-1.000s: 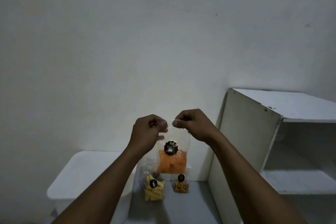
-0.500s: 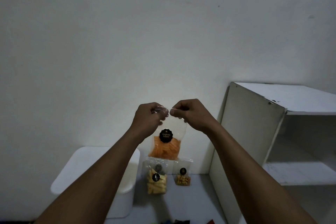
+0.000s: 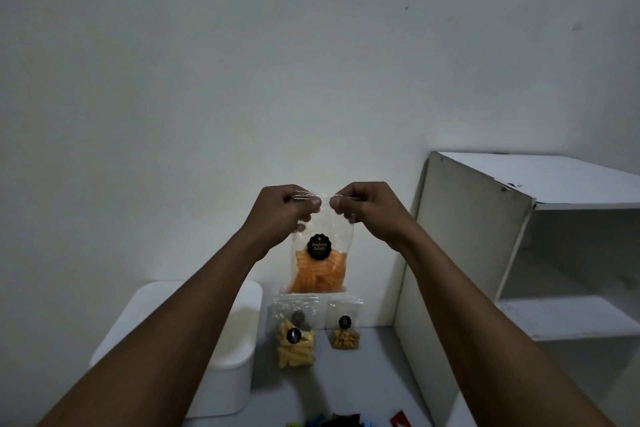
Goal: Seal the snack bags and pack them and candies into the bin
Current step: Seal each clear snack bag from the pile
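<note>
Candies [image 3: 341, 421] in bright wrappers lie at the near edge of the grey floor. Past them both arms reach forward, left hand [image 3: 280, 215] and right hand [image 3: 367, 210] each clenched on a top corner of the clear orange snack bag [image 3: 317, 263]. It hangs straight down, mouth strip level between the pinches, equally near both hands. Beyond stand two more snack bags [image 3: 298, 340] by the wall, the white bin [image 3: 228, 340] left.

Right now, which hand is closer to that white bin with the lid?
Left. The left hand is up in the air above the white bin, pinching the orange snack bag; the right hand pinches the bag's other corner, farther toward the shelf.
</note>
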Demonstrator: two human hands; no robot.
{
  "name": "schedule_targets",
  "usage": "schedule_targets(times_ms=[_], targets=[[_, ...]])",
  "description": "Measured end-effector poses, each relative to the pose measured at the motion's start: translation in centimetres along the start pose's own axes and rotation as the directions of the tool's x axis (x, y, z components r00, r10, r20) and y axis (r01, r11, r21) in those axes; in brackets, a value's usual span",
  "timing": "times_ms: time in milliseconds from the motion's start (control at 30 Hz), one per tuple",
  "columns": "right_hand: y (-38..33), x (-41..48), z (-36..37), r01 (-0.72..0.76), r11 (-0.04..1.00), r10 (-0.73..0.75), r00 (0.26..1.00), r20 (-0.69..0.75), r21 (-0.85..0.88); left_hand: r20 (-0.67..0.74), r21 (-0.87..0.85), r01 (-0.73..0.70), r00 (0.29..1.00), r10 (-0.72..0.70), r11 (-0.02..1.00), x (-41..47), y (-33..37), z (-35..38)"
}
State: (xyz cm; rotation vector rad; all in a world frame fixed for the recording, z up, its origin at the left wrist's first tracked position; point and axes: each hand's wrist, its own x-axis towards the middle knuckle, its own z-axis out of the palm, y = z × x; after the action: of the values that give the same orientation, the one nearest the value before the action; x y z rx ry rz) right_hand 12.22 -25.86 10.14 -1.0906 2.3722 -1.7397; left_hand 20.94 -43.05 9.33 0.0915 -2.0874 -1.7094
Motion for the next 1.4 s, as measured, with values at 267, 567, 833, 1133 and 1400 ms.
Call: schedule_targets(times_ms=[267, 567, 833, 1133, 1400], targets=[[0.5, -1.0, -0.9, -0.042, 0.988, 0.041, 0.999, 0.009, 0.151, -0.045, -0.011, -0.016, 0.999, 0.016, 1.0, 0.4, 0.7, 0.2], [0.1, -1.3, -1.8, -0.002, 0.99, 0.004, 1.0, -0.018, 0.144, -0.009, 0.075, -0.045, 0.999, 0.046, 0.996, 0.2, 1.4, 1.1], [-0.6, -1.5, -2.3, 0.026, 0.997, -0.023, 0.999, -0.043, 0.076, 0.008, -0.04, -0.057, 0.998, 0.057, 0.998, 0.1, 1.5, 2.2], [-0.4, -1.7, -3.1, -0.023, 0.99, 0.023, 1.0, 0.007, 0.137, -0.081, -0.038, -0.096, 0.992, 0.093, 0.995, -0.1, 1.9, 1.5], [-1.7, -1.1, -2.4, 0.058, 0.996, -0.06, 0.998, -0.034, -0.066, -0.044, -0.167, -0.01, 0.999, 0.003, 0.986, -1.0, 1.5, 1.6]])
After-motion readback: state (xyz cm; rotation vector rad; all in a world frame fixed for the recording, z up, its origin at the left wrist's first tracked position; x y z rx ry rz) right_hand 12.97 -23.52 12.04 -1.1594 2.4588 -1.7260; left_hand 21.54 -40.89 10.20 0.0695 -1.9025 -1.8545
